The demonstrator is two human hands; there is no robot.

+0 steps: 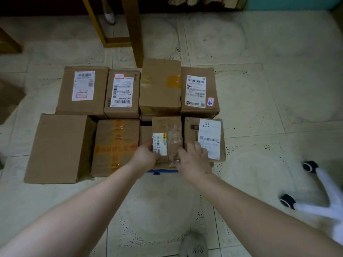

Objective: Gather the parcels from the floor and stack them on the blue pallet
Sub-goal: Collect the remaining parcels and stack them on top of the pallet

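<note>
Several brown cardboard parcels lie packed in two rows over the blue pallet (163, 171), of which only a strip of the front edge shows. Both my hands hold a small taped parcel (167, 134) with a white barcode label, in the front row. My left hand (145, 154) grips its near left corner and my right hand (193, 156) grips its near right side. To its left lies a parcel with orange printed tape (116, 147), to its right a flat parcel with a white label (206, 138). A large plain parcel (57, 147) sits at the front left.
Wooden furniture legs (133, 28) stand just behind the back row. A white chair base with black castors (315, 190) is on the tiled floor at the right. My grey shoe (194, 245) shows at the bottom edge.
</note>
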